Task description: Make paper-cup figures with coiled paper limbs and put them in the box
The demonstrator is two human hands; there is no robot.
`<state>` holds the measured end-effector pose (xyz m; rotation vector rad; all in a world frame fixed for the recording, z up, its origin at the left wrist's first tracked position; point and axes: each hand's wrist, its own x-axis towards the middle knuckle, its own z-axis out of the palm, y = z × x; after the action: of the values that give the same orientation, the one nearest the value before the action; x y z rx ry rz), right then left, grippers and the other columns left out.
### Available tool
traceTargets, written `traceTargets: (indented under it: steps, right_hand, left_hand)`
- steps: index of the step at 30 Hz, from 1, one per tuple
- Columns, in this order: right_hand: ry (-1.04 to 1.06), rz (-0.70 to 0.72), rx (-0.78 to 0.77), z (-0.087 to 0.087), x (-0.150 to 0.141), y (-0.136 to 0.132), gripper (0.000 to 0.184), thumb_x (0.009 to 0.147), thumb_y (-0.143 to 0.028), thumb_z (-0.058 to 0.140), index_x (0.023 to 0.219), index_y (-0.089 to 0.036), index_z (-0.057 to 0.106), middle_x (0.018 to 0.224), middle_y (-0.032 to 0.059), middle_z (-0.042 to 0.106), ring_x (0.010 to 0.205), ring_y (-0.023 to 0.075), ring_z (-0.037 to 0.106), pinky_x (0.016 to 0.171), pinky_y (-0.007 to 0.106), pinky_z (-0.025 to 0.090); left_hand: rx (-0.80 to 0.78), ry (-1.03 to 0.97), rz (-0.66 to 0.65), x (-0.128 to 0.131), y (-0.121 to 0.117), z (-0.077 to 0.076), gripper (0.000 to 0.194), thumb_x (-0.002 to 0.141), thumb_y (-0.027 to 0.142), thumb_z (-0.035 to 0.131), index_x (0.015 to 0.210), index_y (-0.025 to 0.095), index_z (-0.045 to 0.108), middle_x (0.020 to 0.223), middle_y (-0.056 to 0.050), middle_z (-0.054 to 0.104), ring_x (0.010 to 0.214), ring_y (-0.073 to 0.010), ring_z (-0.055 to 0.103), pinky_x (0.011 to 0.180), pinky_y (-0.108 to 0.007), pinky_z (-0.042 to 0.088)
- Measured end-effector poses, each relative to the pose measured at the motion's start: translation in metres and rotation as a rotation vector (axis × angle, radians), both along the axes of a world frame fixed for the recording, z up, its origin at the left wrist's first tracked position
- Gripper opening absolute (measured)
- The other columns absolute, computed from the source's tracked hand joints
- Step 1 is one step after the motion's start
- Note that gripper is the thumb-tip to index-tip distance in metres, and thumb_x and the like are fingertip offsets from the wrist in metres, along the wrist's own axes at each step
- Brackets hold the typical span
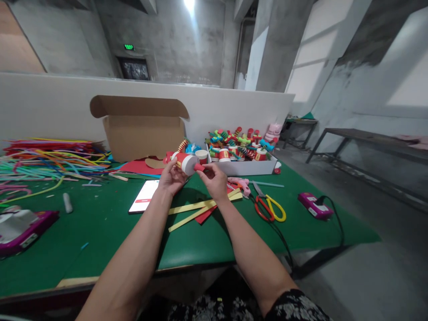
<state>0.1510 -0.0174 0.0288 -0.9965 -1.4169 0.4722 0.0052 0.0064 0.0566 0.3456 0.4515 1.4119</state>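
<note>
My left hand point(172, 178) is closed around a red and white paper cup point(184, 163), which it holds tilted on its side above the table. My right hand point(215, 182) pinches a small red paper piece point(199, 167) at the cup's white end; whether the piece is stuck to the cup I cannot tell. Behind the hands stands another paper cup point(201, 156). Below them lie yellow paper strips point(190, 207) and a red paper sheet point(204, 216). A tablet point(142, 198) with a lit white screen rests beside my left wrist.
At the right lie scissors point(270, 208) with red and yellow handles, a pink glue gun point(241, 185) and a purple power strip point(314, 206). A white box point(247, 167) holds several paper-cup crafts. Colourful pipe cleaners point(56, 156) pile up at the left, near an open cardboard box point(143, 136).
</note>
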Motion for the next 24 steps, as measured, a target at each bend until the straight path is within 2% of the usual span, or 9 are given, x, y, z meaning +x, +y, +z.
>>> traceTargets:
  steps: [15, 20, 24]
  right_hand:
    - [-0.019, -0.015, 0.029, 0.0002, 0.0005, -0.001, 0.027, 0.076, -0.043, 0.068, 0.09, -0.02, 0.067, 0.086, 0.0027, 0.072, 0.07, 0.0159, 0.064, 0.071, 0.028, 0.052]
    - [-0.034, -0.035, 0.022, 0.0004, 0.0002, -0.0011, 0.026, 0.076, -0.043, 0.069, 0.089, -0.021, 0.067, 0.085, 0.0021, 0.072, 0.07, 0.0158, 0.064, 0.071, 0.028, 0.052]
    - [-0.031, -0.034, 0.034, -0.0004, -0.0004, -0.0004, 0.027, 0.075, -0.043, 0.069, 0.089, -0.02, 0.066, 0.084, 0.0018, 0.071, 0.069, 0.0156, 0.064, 0.071, 0.028, 0.052]
  left_hand:
    - [0.012, -0.013, -0.03, 0.0006, 0.0, -0.0005, 0.009, 0.088, 0.016, 0.055, 0.083, 0.015, 0.061, 0.058, 0.0, 0.067, 0.043, -0.0092, 0.061, 0.041, -0.014, 0.05]
    - [0.025, -0.047, -0.058, -0.0009, 0.0036, -0.0043, 0.005, 0.086, 0.015, 0.057, 0.089, 0.016, 0.061, 0.06, -0.001, 0.069, 0.047, -0.012, 0.064, 0.045, -0.017, 0.053]
    - [0.049, 0.001, -0.044, -0.0011, 0.0061, -0.0067, 0.005, 0.084, 0.016, 0.06, 0.089, 0.015, 0.061, 0.063, -0.002, 0.07, 0.051, -0.0137, 0.067, 0.052, -0.021, 0.057]
